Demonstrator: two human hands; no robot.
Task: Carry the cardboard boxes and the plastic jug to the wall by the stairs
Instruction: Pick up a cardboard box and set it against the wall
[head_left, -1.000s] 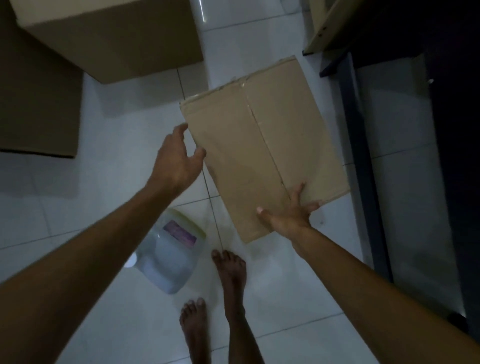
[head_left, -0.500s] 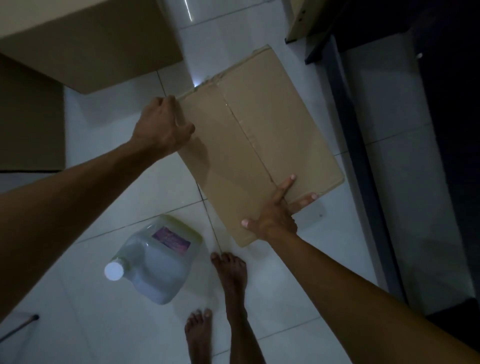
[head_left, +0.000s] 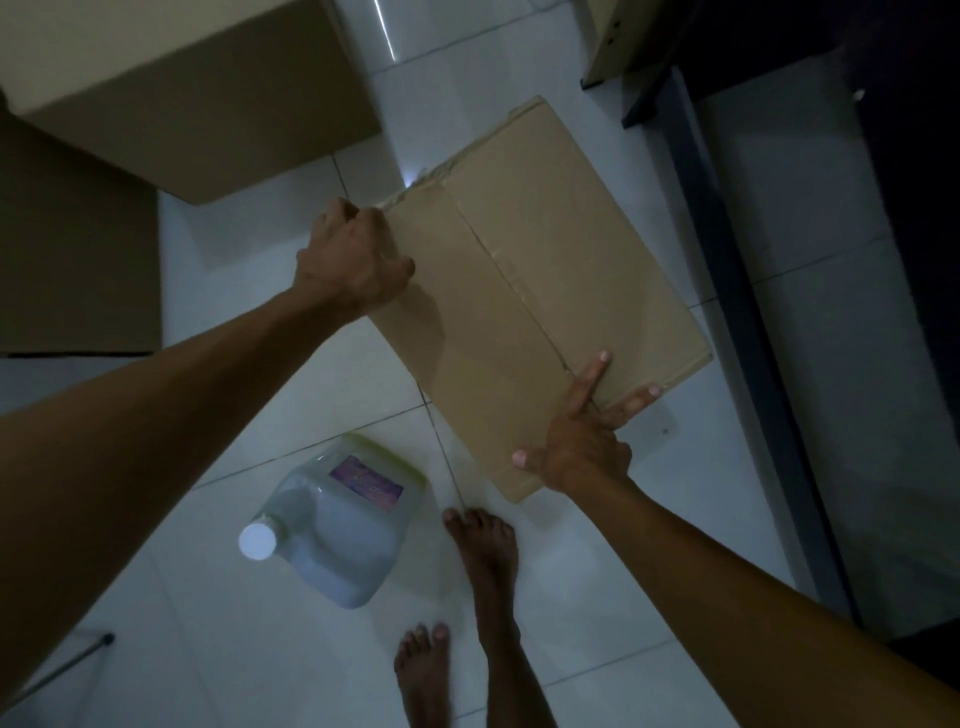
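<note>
A closed brown cardboard box (head_left: 535, 280) with a taped seam sits tilted in the middle of the view, above the white tiled floor. My left hand (head_left: 350, 260) grips its far left corner with curled fingers. My right hand (head_left: 582, 441) holds its near edge, thumb at the side and fingers spread flat on the top. A translucent plastic jug (head_left: 337, 525) with a white cap and a purple label stands on the floor below the box, beside my bare feet.
A large cardboard box (head_left: 197, 88) stands at the top left, and another brown box (head_left: 72, 244) is at the left edge. A dark metal frame (head_left: 727, 291) runs along the right. A thin rod (head_left: 67, 662) lies at the bottom left.
My left hand moved from open beside the box to gripping its far left corner. My right hand slid further onto the top. The view shifted, showing the jug's cap.
</note>
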